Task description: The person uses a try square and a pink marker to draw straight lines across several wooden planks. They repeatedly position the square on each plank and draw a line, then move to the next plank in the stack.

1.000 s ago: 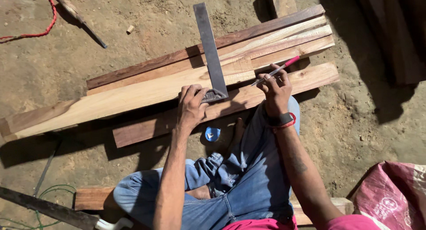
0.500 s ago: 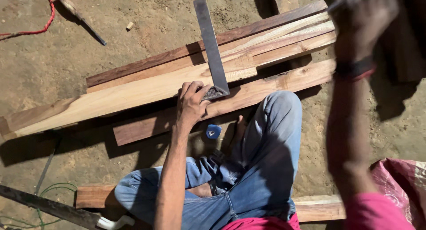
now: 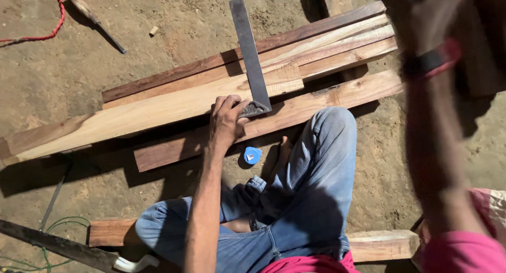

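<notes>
where hands point(image 3: 227, 121) press, dark steel try square point(image 3: 249, 54)

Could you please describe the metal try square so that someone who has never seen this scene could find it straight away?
Start at the stack of long wooden planks lying on the dirt ground. The left hand presses on the near edge of the palest plank; the try square lies under its fingers. It is the only dark metal piece there, its flat blade running straight across the planks, away from the person.

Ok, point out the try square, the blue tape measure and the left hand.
try square point(image 3: 249, 51): head view, middle of the steel blade.
blue tape measure point(image 3: 252, 155): head view, centre of its case.
left hand point(image 3: 226, 120): head view, back of the hand.
</notes>
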A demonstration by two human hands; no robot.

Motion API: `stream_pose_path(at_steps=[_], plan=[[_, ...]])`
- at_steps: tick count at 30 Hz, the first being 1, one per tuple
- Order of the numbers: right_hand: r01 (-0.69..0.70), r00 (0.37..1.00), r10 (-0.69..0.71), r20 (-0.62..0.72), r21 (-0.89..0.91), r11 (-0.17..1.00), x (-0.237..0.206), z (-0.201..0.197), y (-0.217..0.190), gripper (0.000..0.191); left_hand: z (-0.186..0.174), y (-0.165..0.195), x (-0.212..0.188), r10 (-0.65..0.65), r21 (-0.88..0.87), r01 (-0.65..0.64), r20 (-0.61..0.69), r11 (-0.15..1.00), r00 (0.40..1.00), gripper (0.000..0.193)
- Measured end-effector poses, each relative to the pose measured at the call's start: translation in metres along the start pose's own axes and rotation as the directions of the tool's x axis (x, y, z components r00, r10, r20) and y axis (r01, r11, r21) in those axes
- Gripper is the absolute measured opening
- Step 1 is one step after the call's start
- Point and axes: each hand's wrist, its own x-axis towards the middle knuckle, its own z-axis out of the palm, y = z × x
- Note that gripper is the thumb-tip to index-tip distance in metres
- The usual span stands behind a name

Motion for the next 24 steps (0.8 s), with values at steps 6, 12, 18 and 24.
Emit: stream_pose_path(at_steps=[6,12,18,24], plan=[[0.228,0.921,0.038,0.387,-0.616,0.754,-0.105,0.013,0.147,0.029,-0.001,0.001,-0.001,-0.019,-0.025,0.019,-0.01,1.0,1.0,0.054],[0.314,0.901,0.029,0.432,-0.699,0.642,-0.116,0.0,0.183,0.018,-0.006,0.007,-0.001,-0.03,-0.058,0.029,-0.017,0.998,0.999,0.054],[0.266,0.914,0.035,0.403,-0.664,0.699,-0.115,0.026,0.175,0.017,-0.006,0.007,0.0,-0.019,-0.043,0.018,-0.025,0.999,1.0,0.051],[0.317,0.898,0.054,0.437,-0.727,0.609,-0.116,0.026,0.184,0.024,-0.003,0.006,0.001,-0.028,-0.007,0.028,-0.005,1.0,1.0,0.051]])
